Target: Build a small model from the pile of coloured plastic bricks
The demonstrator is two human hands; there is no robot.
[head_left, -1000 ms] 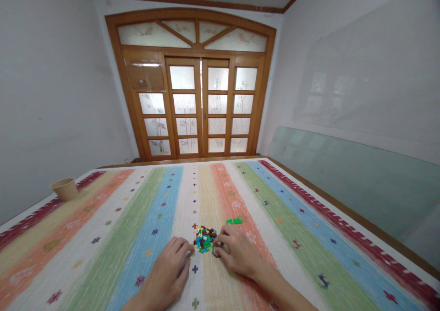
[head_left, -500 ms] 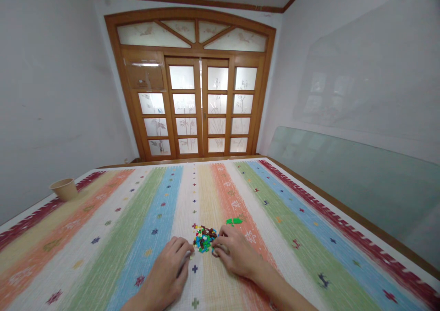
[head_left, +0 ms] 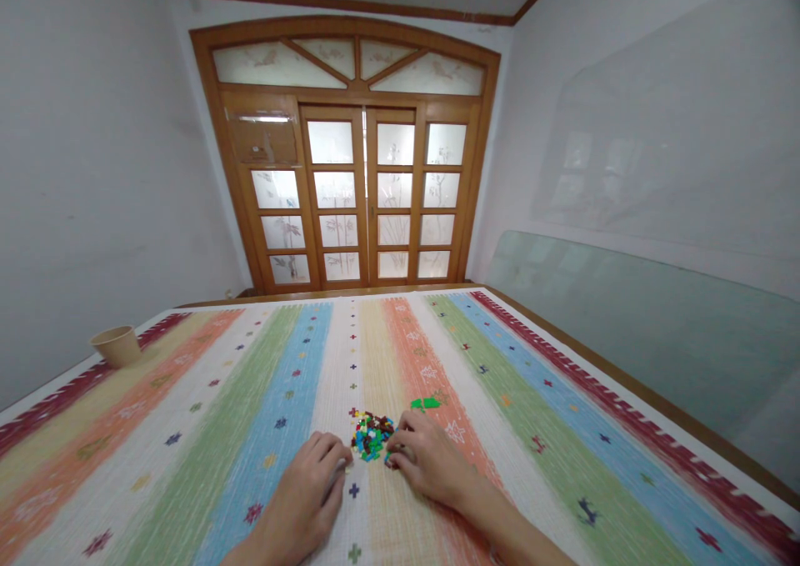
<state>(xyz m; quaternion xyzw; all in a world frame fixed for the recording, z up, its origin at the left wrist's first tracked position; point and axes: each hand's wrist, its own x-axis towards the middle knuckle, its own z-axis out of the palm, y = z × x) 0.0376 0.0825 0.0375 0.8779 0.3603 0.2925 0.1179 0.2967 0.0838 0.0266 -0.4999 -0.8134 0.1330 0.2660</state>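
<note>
Here, a compact little heap of pieces [head_left: 373, 437], green, blue, brown.

L hand [head_left: 306, 491] & R hand [head_left: 434, 459] apart, w/ fingers [head_left: 323, 443] bent.

The head view looks down from above the cloth's [head_left: 241, 383] near side. It faces doors [head_left: 334, 189] beyond the far edge.
</note>
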